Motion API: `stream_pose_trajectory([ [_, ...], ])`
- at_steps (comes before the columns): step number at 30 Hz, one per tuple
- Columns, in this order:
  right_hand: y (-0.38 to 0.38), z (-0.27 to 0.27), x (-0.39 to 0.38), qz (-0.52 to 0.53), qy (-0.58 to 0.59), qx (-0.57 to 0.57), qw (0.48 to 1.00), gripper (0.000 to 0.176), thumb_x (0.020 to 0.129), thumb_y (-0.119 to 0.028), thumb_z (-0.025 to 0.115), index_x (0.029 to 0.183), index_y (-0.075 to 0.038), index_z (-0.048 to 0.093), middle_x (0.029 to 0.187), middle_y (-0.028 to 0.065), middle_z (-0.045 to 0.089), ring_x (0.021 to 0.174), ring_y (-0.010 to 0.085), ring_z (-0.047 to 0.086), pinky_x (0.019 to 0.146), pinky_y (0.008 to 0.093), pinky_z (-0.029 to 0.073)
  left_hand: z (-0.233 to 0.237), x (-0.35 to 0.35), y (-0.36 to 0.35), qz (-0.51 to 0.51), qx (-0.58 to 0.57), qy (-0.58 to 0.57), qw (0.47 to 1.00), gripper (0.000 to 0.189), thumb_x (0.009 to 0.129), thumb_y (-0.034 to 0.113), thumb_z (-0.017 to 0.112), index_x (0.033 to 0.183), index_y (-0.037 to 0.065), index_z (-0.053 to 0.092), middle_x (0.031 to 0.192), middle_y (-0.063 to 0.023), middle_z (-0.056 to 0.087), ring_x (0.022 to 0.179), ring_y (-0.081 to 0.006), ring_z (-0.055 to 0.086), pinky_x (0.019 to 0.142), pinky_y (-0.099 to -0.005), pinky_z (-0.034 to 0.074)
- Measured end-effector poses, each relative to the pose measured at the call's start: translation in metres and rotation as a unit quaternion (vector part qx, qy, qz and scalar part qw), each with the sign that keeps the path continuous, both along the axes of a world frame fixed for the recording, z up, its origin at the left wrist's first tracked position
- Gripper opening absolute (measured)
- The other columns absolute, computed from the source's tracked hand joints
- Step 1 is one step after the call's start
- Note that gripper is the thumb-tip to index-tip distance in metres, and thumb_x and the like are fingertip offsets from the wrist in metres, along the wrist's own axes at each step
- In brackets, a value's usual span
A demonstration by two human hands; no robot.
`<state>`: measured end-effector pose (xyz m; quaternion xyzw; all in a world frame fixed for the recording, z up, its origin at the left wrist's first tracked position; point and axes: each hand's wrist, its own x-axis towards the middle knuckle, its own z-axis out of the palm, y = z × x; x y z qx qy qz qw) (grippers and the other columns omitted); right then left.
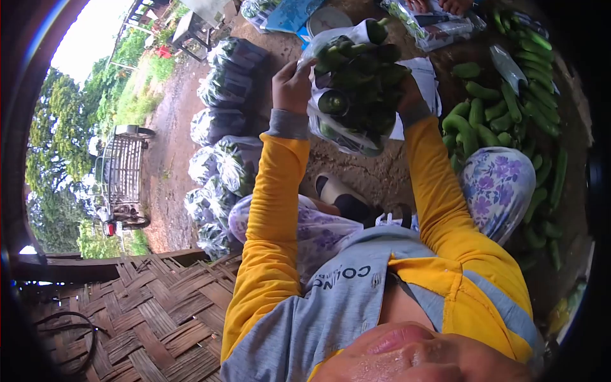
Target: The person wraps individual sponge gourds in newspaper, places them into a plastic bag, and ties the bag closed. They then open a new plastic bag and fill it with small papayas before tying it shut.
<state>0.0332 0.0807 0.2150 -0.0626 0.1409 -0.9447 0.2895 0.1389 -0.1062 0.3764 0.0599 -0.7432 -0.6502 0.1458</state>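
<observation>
In front of me hangs a clear plastic bag [356, 83] packed with long dark green vegetables that look like cucumbers or gourds. Some poke out of its top, and one blunt end faces me. My left hand [293, 86] is closed on the bag's left edge, thumb against the plastic. On the opposite side, my right hand [410, 95] grips the bag; shadow and the vegetables hide part of its fingers. White sheets [423, 79] lie on the ground behind my right hand. Loose green vegetables [487, 118] are heaped to the right.
Several filled plastic bags [219, 121] line the ground on the left. A round scale [328, 22] and blue sheet [293, 16] stand ahead. Another person's hands [439, 5] rest near a bag [439, 28] at top right. A woven bamboo panel [146, 312] is lower left; a metal cart [124, 169] stands outside.
</observation>
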Motion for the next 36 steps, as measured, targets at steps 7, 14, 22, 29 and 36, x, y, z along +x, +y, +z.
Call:
stream_pose_trajectory([
  [7, -0.038, -0.065, 0.066, -0.022, -0.167, 0.328, 0.929, 0.033, 0.082, -0.031, 0.054, 0.104, -0.007, 0.059, 0.097, 0.0098, 0.062, 0.087, 0.0218, 0.059, 0.079, 0.0369, 0.048, -0.242, 0.037, -0.069, 0.167, -0.060, -0.086, 0.980, 0.027, 0.075, 0.015, 0.048, 0.092, -0.003, 0.058, 0.069, -0.0073, 0.059, 0.059, -0.0163, 0.055, 0.053, -0.0291, 0.042],
  [14, -0.061, -0.144, 0.043, -0.098, 0.078, 0.558, 0.820, 0.029, 0.085, -0.016, 0.052, 0.110, -0.002, 0.057, 0.110, 0.0070, 0.058, 0.097, 0.0172, 0.053, 0.085, 0.0299, 0.040, -0.248, 0.053, -0.072, 0.258, 0.214, -0.124, 0.934, 0.029, 0.074, 0.012, 0.047, 0.095, -0.004, 0.058, 0.081, -0.0105, 0.061, 0.067, -0.0187, 0.056, 0.059, -0.0309, 0.044],
  [22, -0.050, -0.095, 0.042, -0.010, -0.108, 0.527, 0.843, 0.015, 0.083, -0.010, 0.051, 0.091, 0.001, 0.059, 0.086, 0.0119, 0.062, 0.073, 0.0213, 0.061, 0.066, 0.0348, 0.050, -0.287, 0.031, -0.095, 0.183, -0.051, -0.282, 0.941, 0.037, 0.080, 0.027, 0.043, 0.090, -0.006, 0.057, 0.072, -0.0140, 0.060, 0.056, -0.0285, 0.057, 0.049, -0.0385, 0.043],
  [29, -0.070, -0.079, 0.046, -0.046, -0.082, 0.456, 0.885, 0.018, 0.087, -0.015, 0.050, 0.097, -0.001, 0.056, 0.082, 0.0113, 0.061, 0.071, 0.0240, 0.061, 0.065, 0.0421, 0.051, -0.254, 0.035, -0.080, 0.195, 0.063, -0.249, 0.947, 0.056, 0.088, 0.041, 0.038, 0.106, -0.010, 0.053, 0.101, -0.0204, 0.060, 0.092, -0.0278, 0.058, 0.076, -0.0358, 0.044],
  [36, -0.057, -0.084, 0.025, 0.082, -0.088, 0.419, 0.900, 0.023, 0.086, -0.016, 0.048, 0.100, 0.001, 0.053, 0.086, 0.0150, 0.060, 0.070, 0.0298, 0.060, 0.067, 0.0441, 0.052, -0.252, 0.035, -0.078, 0.202, 0.149, -0.187, 0.949, 0.050, 0.086, 0.039, 0.040, 0.091, -0.006, 0.061, 0.090, -0.0243, 0.061, 0.091, -0.0329, 0.059, 0.080, -0.0378, 0.042],
])
